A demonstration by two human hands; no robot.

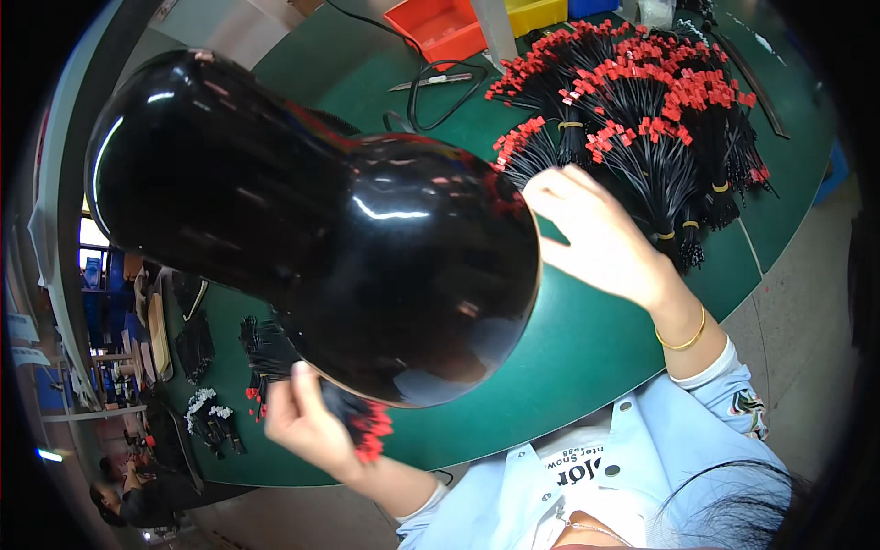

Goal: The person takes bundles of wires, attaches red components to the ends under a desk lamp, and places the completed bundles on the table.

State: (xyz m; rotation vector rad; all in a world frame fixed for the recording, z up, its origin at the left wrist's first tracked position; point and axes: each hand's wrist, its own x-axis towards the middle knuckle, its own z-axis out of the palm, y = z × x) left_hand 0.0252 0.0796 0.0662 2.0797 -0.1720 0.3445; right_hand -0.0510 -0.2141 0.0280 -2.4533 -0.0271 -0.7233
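Observation:
A large glossy black lamp shade [394, 266] fills the middle of the view, above the table, and hides much of the space between my hands. My left hand [316, 426] is beside its lower rim, thumb and fingers closed together. What they pinch, if anything, cannot be made out. Close by, black cables with red connectors [371, 431] show partly from under the shade. At the right rim, my right hand [600, 234] has thumb and fingers apart; some fingertips are hidden behind the shade. Just beyond it lies a small bundle of red-tipped black cables [527, 151].
Large tied bundles of black cables with red connectors [651, 119] cover the far right of the green table [587, 339]. Farther back are a red bin [440, 27], a yellow bin [536, 14] and a cutter knife [431, 82]. White-tipped cables [209, 411] lie at left.

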